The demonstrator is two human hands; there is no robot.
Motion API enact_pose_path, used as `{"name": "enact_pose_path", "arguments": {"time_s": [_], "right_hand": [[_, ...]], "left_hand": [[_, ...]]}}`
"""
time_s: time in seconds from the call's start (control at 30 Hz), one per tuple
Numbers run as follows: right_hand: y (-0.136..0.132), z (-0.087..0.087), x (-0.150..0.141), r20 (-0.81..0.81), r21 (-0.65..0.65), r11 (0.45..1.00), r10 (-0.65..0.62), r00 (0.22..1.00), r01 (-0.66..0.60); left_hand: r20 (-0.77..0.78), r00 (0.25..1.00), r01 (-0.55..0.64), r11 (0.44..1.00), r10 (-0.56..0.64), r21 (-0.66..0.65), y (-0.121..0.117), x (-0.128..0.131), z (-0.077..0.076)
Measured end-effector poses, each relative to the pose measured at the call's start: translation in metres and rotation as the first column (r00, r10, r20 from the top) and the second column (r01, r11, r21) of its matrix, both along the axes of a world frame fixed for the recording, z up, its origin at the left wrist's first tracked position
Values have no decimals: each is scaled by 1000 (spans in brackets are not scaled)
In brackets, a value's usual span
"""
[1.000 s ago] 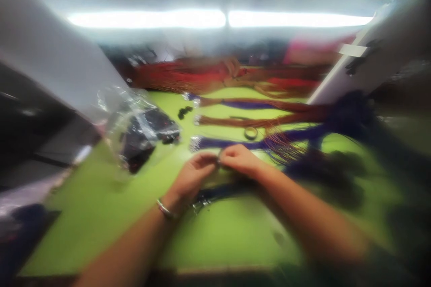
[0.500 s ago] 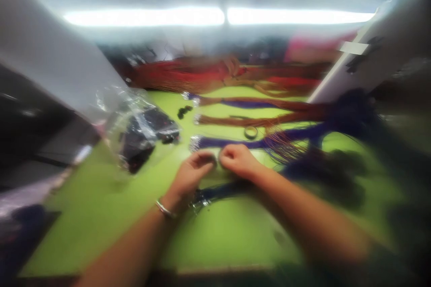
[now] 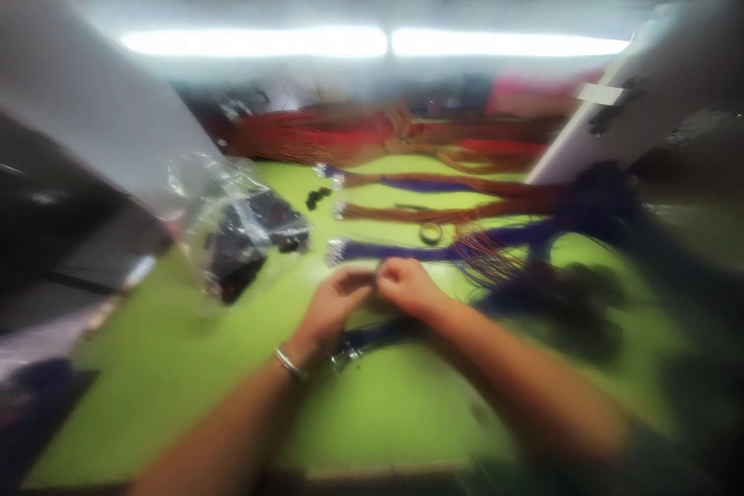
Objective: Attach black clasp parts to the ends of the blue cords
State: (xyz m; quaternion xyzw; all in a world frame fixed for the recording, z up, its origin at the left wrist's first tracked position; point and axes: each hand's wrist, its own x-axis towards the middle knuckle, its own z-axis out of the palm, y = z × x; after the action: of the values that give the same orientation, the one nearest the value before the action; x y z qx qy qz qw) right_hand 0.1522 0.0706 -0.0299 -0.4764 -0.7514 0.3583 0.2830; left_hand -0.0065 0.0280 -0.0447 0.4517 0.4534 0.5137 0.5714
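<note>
My left hand [image 3: 334,302] and my right hand [image 3: 407,287] meet fingertip to fingertip over the green table [image 3: 174,372]. Both have their fingers curled and pinched together on something small that the blur hides. A silver bracelet [image 3: 289,363] circles my left wrist. Just below the hands lies a dark blue cord bundle [image 3: 372,337] with a metal end by my left wrist. Right behind the hands runs another blue cord bundle [image 3: 407,251] with silver ends at its left.
A clear plastic bag [image 3: 244,229] with dark pieces lies at the left. Brown and red cord bundles [image 3: 442,211] stretch across the back, with a small ring [image 3: 431,232] among them. Dark blue cords [image 3: 558,302] pile at the right. A white panel [image 3: 628,108] leans at the far right.
The hands stay pinched together in nearly the same spot; the view has shifted slightly. Nothing else on the table has moved.
</note>
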Motion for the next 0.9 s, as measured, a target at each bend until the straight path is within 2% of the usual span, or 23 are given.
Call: {"name": "enact_pose_path", "arguments": {"time_s": [0.2, 0.3, 0.37, 0.47, 0.53, 0.7, 0.9], "right_hand": [[4, 22, 7, 32, 1, 994, 108, 994, -108], [30, 36, 10, 154, 44, 988, 139, 978, -147], [59, 41, 10, 301, 133, 985, 69, 951, -113], [102, 36, 6, 554, 167, 986, -82, 829, -14], [121, 26, 2, 619, 175, 984, -135, 773, 32], [135, 7, -2, 610, 239, 970, -190, 769, 50], [137, 19, 8, 551, 325, 945, -220, 805, 36]], "left_hand": [[180, 983, -1, 992, 24, -126, -1, -1, 10], [249, 964, -44, 982, 90, -184, 0, -3, 14], [273, 956, -59, 979, 111, -194, 1, -4, 16], [270, 956, -57, 979, 110, -197, 1, -5, 16], [272, 955, -59, 976, 116, -209, 2, -6, 15], [277, 954, -42, 968, 113, -249, 2, -8, 11], [298, 950, -27, 971, 99, -237, 2, -10, 7]]}}
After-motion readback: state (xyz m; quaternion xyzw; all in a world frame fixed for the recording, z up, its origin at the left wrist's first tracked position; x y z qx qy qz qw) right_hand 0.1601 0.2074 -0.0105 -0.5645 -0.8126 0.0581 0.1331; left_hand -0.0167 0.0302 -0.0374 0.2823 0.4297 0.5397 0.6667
